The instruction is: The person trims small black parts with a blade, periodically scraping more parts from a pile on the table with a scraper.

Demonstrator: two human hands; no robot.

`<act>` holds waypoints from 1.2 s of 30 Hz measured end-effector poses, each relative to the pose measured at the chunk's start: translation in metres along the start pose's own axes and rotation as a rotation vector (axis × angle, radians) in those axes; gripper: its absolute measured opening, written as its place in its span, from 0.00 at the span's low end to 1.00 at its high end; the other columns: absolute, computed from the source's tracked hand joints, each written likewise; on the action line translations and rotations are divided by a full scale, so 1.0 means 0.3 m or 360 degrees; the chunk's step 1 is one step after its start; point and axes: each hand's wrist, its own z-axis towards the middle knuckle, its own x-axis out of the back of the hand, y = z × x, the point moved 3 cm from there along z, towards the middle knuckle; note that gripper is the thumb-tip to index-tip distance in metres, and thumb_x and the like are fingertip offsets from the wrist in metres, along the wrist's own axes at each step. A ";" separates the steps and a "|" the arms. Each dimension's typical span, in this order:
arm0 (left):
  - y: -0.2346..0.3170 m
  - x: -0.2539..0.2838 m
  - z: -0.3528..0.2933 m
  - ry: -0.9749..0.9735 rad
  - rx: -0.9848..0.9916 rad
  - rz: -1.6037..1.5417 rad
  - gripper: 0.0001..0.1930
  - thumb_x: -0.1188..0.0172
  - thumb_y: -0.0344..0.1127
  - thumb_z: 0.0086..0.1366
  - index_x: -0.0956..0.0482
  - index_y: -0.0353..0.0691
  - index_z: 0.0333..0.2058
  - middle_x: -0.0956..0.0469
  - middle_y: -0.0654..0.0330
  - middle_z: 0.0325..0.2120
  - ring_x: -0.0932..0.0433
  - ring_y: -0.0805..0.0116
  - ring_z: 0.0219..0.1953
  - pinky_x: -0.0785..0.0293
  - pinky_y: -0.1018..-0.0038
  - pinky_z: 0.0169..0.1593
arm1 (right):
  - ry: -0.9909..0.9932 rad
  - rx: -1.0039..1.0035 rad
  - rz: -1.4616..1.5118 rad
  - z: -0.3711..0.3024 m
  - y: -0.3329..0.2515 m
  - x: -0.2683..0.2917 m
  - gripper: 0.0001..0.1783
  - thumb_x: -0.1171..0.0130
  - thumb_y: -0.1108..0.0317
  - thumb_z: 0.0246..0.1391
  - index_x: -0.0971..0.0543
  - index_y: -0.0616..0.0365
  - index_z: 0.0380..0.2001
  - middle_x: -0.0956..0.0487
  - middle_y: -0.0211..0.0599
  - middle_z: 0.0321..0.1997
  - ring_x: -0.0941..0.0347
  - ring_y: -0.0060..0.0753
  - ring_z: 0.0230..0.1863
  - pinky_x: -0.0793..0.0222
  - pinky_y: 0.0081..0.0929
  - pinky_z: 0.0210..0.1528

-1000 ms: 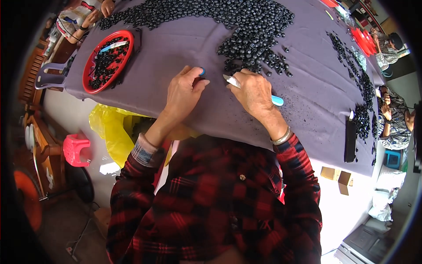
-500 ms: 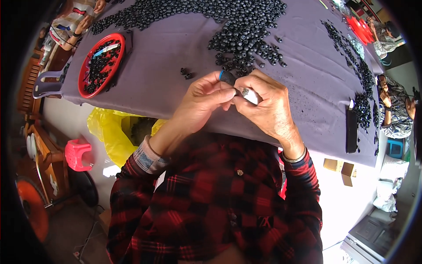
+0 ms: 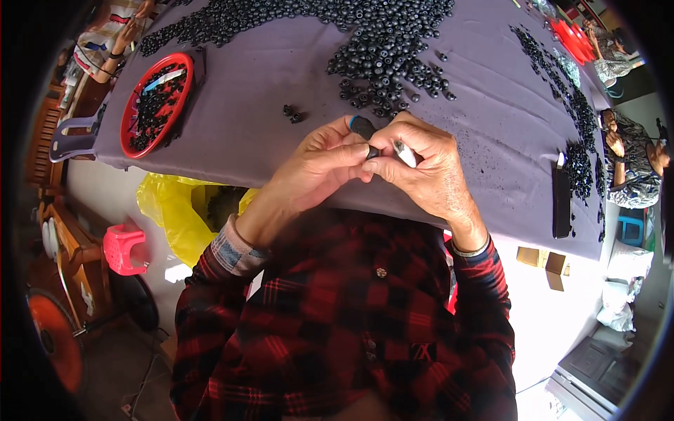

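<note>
Between the thumb and fingers of my left hand is a small round black rubbery-looking piece. A black finger sleeve with a blue edge covers that hand's index fingertip. My right hand is curled around a slim white tool with a dark tip; its exact kind is hidden by the fingers. The right thumb touches or nearly touches the black piece. Both hands are held together at the table's near edge, just in front of a big heap of similar black round pieces.
A purple cloth covers the table. At left stands a red basin with black bits inside; below it hangs a yellow plastic bag. A black box-shaped bar and small black parts lie at right. Other people sit at both sides.
My right thumb has shifted, so the black piece shows between both thumbs and the white tool's dark tip is now visible. Both hands stay in nearly the same spot.
</note>
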 end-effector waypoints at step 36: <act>-0.072 0.026 -0.036 0.0112 0.0277 -0.0095 0.14 0.40 0.29 0.63 0.31 0.39 0.46 0.24 0.59 0.33 0.23 0.72 0.31 0.24 0.73 0.38 | -0.0108 -0.0334 0.0105 -0.060 0.052 0.011 0.07 0.32 0.73 0.46 0.21 0.62 0.25 0.27 0.30 0.23 0.31 0.22 0.25 0.36 0.22 0.28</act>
